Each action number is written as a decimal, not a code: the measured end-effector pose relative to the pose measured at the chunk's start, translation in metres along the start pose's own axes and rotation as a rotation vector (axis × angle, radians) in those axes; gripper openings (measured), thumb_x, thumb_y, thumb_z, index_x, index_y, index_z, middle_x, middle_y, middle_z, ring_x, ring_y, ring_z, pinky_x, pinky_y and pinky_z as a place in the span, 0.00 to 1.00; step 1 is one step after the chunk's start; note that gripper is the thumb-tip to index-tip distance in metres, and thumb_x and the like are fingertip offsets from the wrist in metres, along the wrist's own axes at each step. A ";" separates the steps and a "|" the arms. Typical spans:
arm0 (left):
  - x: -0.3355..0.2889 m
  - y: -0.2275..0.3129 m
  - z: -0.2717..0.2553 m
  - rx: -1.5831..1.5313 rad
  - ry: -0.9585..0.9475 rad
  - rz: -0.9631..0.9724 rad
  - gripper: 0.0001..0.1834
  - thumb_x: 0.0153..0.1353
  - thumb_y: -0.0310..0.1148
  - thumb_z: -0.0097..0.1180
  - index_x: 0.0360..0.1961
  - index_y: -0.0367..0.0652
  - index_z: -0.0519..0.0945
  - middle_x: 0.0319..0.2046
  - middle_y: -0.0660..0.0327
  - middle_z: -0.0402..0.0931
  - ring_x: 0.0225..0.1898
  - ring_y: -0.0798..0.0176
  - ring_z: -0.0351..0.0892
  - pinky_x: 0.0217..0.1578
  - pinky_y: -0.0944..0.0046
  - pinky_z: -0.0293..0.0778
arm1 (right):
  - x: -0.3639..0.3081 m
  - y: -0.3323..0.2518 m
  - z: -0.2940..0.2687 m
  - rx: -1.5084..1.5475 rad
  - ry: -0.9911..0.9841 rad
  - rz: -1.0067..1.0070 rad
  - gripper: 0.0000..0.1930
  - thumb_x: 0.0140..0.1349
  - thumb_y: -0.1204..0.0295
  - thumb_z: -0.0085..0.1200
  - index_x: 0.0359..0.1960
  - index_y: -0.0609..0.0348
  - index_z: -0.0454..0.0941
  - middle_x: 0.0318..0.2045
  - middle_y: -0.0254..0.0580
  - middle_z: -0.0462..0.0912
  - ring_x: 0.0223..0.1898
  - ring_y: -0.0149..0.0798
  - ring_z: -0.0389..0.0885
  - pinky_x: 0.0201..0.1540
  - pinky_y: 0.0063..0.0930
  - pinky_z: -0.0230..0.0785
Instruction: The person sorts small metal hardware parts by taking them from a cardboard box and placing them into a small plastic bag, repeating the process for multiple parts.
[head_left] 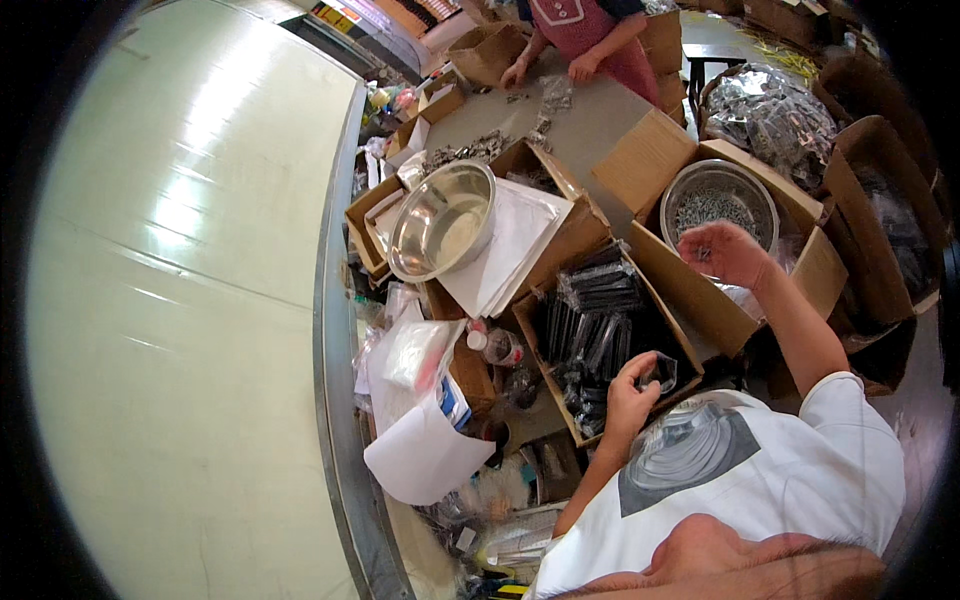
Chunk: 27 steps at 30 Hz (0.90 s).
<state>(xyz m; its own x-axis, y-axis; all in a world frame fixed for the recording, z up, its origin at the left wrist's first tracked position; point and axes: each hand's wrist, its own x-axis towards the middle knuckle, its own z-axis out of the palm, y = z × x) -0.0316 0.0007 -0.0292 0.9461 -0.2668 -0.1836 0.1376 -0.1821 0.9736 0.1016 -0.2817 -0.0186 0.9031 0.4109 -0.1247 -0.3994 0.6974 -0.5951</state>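
My right hand (735, 254) is turned palm up at the near rim of a steel bowl (768, 205). A few small grey screws (702, 254) lie in its cupped fingers. Inside the bowl is a heap of similar small screws (712, 195); the bowl rests in an open cardboard box (690, 292). My left hand (630, 397) pinches a small clear plastic bag (662, 372), its mouth spread into a loop. That hand is over the near edge of another carton (683, 345), which holds stacked black pieces in clear wrapping (600, 335).
An empty steel bowl (413, 235) sits on white sheets (520, 240) to the left. Nearer are a plastic bottle (497, 347) and curled paper (420, 455). A person in a red apron (580, 35) works across the table (590, 130). Silvery bags (770, 115) fill a container at far right.
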 end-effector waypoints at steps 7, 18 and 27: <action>0.015 -0.031 -0.001 -0.314 0.037 -0.085 0.26 0.50 0.17 0.51 0.54 0.32 0.73 0.42 0.61 0.75 0.42 0.67 0.73 0.40 0.68 0.71 | -0.027 0.070 0.105 -0.712 -0.265 0.276 0.17 0.66 0.63 0.46 0.47 0.64 0.76 0.43 0.42 0.79 0.49 0.35 0.74 0.55 0.30 0.65; 0.005 -0.025 -0.001 -0.371 0.045 -0.100 0.27 0.48 0.17 0.48 0.54 0.31 0.73 0.49 0.55 0.75 0.50 0.66 0.74 0.46 0.70 0.71 | 0.023 -0.005 -0.056 -2.053 0.632 0.155 0.26 0.47 0.74 0.59 0.52 0.55 0.71 0.53 0.56 0.70 0.52 0.55 0.72 0.53 0.42 0.66; 0.002 -0.022 -0.002 -0.319 0.085 -0.084 0.27 0.48 0.18 0.49 0.54 0.29 0.73 0.51 0.51 0.74 0.53 0.61 0.73 0.57 0.64 0.64 | 0.037 -0.007 -0.127 -1.885 0.568 0.103 0.19 0.43 0.76 0.59 0.40 0.62 0.73 0.39 0.55 0.77 0.42 0.53 0.77 0.43 0.44 0.68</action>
<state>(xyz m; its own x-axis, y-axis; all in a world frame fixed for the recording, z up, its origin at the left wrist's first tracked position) -0.0322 0.0060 -0.0507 0.9468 -0.1808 -0.2662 0.2882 0.1088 0.9514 0.1573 -0.3461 -0.1204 0.9819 -0.0686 -0.1763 -0.1446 -0.8732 -0.4655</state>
